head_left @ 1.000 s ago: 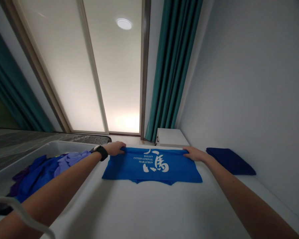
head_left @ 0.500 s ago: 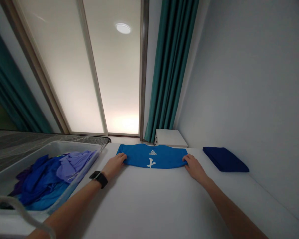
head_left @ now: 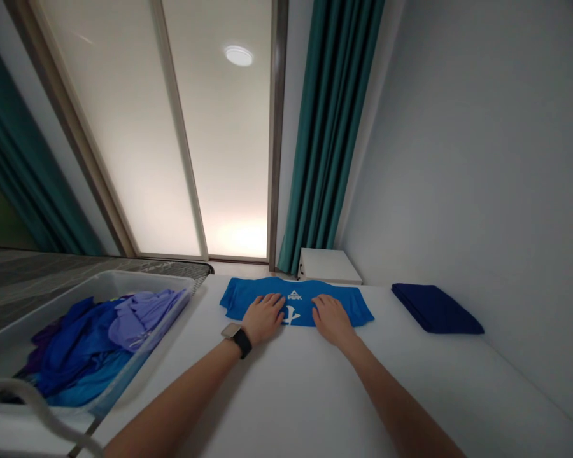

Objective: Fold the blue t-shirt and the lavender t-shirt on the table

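Note:
A bright blue shirt (head_left: pixel 297 310) with a white PEAK logo and part of a white character lies folded into a wide strip on the white table (head_left: pixel 286 394). My left hand (head_left: pixel 264 316) rests palm down on its left-centre part, fingers stretched forward. On that wrist is a dark-banded watch (head_left: pixel 239 338). To the right of the logo, my right hand (head_left: pixel 332 318) lies flat on the cloth with its fingers spread. Neither hand grips the fabric. Both ends of the strip show beyond the hands.
At the left stands a translucent plastic bin (head_left: pixel 146 276) holding crumpled blue and purple clothes (head_left: pixel 86 343). A folded navy garment (head_left: pixel 434 308) lies at the right beside the wall. Behind the table are a white cabinet (head_left: pixel 328 264) and a green curtain (head_left: pixel 332 140). A pale curved bar (head_left: pixel 42 407) crosses the lower left.
Both hands have let go of the shirt's side edges and moved inward, now flat on its middle. The shirt's ends have spread outward a little.

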`<state>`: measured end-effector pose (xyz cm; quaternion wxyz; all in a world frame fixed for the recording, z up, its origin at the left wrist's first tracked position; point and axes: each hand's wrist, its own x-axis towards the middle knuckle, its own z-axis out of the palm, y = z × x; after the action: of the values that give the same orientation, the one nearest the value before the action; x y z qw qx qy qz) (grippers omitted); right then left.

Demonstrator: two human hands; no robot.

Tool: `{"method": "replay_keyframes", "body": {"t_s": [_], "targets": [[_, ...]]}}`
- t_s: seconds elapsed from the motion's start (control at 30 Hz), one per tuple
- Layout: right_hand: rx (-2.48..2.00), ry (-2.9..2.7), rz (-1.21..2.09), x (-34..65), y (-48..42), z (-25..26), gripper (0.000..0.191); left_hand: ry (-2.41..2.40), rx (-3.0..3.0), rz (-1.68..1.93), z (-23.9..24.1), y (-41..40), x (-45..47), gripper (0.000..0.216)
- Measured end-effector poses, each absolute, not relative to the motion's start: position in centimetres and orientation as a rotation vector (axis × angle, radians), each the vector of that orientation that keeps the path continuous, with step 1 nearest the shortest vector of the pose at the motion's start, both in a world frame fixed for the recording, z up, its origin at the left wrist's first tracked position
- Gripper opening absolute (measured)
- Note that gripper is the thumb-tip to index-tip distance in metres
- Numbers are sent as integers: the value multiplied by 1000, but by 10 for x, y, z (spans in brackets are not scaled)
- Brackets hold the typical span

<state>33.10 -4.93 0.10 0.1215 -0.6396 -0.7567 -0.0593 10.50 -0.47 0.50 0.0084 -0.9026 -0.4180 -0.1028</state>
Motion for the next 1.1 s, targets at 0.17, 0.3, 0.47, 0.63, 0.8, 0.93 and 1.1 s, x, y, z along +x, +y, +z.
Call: {"method": "replay_keyframes", "body": {"t_s": [0.17,0.3,0.47,0.63,0.8,0.93,1.1], "targets": [[-1887,-2195,-79,289,-17,-9,44,-1476,-2713,-394,-12,18,143,45],[-1915,-2176,-19,281,-8,-20,50,-1541,-2686,-379,-21,25,146,48],[-1961,-2193,118,284,-9,-25,56,-1547,-2697,-355,-26,23,142,51],[-1966,-2195,105,284,-20,-28,55,-1545,-2698,-350,-26,9,142,52],[-1937,-2215,71,286,-39,-28,55,-1551,-2682,-365,-27,-13,140,52],[-1937,-2229,55,285,-50,-28,56,-1539,-2695,-370,-26,-25,139,53],[-1968,-2196,43,282,-63,-32,56,-1509,-2703,-398,-25,-34,136,52]]}}
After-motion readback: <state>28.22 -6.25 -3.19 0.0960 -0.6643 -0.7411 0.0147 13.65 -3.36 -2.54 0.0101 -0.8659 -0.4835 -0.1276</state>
